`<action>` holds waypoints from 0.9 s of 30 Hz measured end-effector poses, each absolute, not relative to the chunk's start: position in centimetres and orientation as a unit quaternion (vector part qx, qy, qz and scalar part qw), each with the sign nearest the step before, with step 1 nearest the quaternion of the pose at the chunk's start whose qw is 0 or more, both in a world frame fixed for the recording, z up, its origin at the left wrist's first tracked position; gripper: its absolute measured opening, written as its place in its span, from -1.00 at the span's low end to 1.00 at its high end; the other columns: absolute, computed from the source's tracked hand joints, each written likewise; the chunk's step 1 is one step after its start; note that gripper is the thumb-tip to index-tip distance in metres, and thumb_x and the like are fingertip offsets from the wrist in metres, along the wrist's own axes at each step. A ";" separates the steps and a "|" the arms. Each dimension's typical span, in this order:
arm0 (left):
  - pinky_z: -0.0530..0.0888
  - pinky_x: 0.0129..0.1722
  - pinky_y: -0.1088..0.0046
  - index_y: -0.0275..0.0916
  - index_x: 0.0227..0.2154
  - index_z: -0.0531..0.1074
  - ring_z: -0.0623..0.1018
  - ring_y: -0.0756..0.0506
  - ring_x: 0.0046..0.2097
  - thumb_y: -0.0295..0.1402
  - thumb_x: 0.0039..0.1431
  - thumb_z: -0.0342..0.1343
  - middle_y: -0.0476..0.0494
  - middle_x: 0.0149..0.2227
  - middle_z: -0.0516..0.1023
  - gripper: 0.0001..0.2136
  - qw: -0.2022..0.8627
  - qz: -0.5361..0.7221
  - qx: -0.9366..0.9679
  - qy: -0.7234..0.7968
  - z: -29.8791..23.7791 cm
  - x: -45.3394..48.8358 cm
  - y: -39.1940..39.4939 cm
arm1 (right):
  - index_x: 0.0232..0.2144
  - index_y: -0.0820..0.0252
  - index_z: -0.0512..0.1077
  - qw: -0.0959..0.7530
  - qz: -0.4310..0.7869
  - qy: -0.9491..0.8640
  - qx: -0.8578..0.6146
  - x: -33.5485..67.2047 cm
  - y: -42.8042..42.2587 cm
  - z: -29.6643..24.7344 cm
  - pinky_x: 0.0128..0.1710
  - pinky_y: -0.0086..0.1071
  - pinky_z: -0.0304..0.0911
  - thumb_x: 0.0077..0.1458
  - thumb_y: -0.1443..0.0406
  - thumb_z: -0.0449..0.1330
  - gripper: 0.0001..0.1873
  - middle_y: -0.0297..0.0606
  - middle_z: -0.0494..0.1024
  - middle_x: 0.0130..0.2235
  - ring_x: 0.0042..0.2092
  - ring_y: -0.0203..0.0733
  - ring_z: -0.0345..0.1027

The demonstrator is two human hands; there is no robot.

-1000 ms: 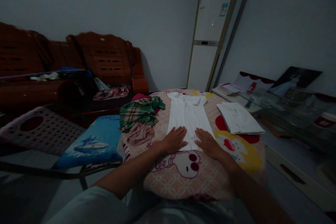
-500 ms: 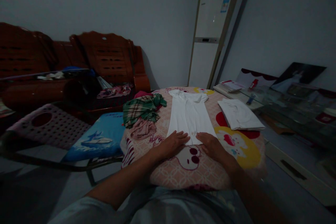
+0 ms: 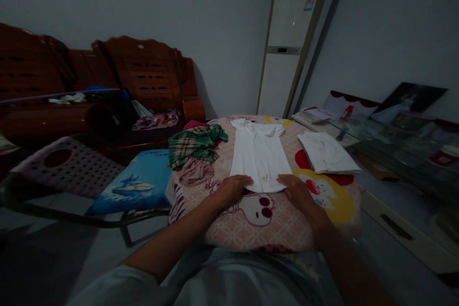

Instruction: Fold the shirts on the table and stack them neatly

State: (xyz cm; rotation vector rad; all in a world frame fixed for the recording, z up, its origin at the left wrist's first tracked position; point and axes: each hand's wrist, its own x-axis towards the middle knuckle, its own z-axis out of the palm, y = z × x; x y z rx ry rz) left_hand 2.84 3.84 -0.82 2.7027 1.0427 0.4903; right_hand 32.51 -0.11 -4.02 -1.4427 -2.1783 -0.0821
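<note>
A white shirt (image 3: pixel 260 153) lies lengthwise on the patterned cloth, its sides folded in and its collar end away from me. My left hand (image 3: pixel 234 188) is at the near left corner of its hem, fingers closed on the edge. At the near right corner, my right hand (image 3: pixel 294 190) pinches the hem in the same way. Between my hands, a small tag-like spot shows near the hem. To the right rests a folded white garment (image 3: pixel 328 154). On the left is a heap with a green plaid cloth (image 3: pixel 193 146) and a pink cloth (image 3: pixel 196 172).
The round table wears a pink cartoon-print cover (image 3: pixel 287 234). At left stands a chair with a blue cushion (image 3: pixel 132 184), and a wooden sofa (image 3: pixel 150 76) behind it. A glass-topped cabinet (image 3: pixel 387 143) with papers (image 3: pixel 313 115) runs along the right.
My hands have moved apart from lying flat near the hem's middle to its two corners, where the fingers have closed. The hem now looks slightly wider and rounded.
</note>
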 end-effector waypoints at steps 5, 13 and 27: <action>0.46 0.11 0.29 -0.19 0.03 0.48 0.51 -0.14 0.11 -0.61 0.06 0.02 -0.16 0.10 0.52 -0.54 0.085 0.178 0.910 0.364 -1.1 3.0 4.0 | -0.06 0.15 0.52 0.288 -0.048 -0.810 -0.509 33.2 0.4 -4.8 0.12 0.04 0.32 -0.06 0.54 -0.01 -0.45 -0.10 0.57 0.01 0.07 -0.02 0.41; 0.51 0.00 0.29 -0.23 -0.01 0.53 0.60 -0.17 -0.05 -0.62 0.03 0.01 -0.18 -0.08 0.62 -0.54 0.142 0.214 0.889 0.379 0.0 1.9 4.8 | -0.29 0.17 0.57 0.345 -0.016 -0.756 -0.556 33.4 0.8 -2.3 -0.10 -0.13 0.41 -0.07 0.43 0.05 -0.66 -0.13 0.64 -0.22 -0.17 -0.02 0.51; 0.39 0.18 0.27 -0.25 0.07 0.42 0.47 -0.14 0.13 -0.48 0.14 0.07 -0.22 0.08 0.51 -0.60 0.050 0.248 0.892 0.374 0.2 3.0 11.0 | -0.06 0.33 0.50 0.337 -0.157 -0.718 -0.589 31.9 5.9 -0.9 0.03 -0.12 0.30 0.04 0.43 0.05 -0.58 0.03 0.58 -0.10 -0.07 0.00 0.41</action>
